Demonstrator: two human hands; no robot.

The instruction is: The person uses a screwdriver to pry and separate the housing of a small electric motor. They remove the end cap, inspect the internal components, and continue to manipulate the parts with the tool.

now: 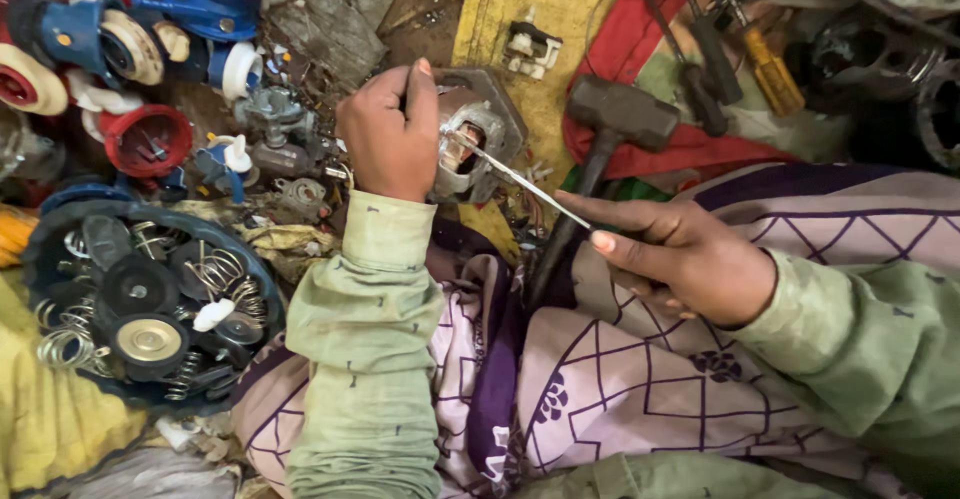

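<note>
Gripping the motor housing over the lap, left hand fingers wrapped tight, right hand pinching a thin rod into its opening; rod could slip and jab the left fingers.

I see my left hand on the motor housing, hammer to its right, parts tray far left, screwdrivers behind the hammer.

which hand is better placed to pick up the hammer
Right hand: the dark sledge hammer has its handle running down beside it. But it holds a thin metal rod; the left hand grips the grey metal housing.
</note>
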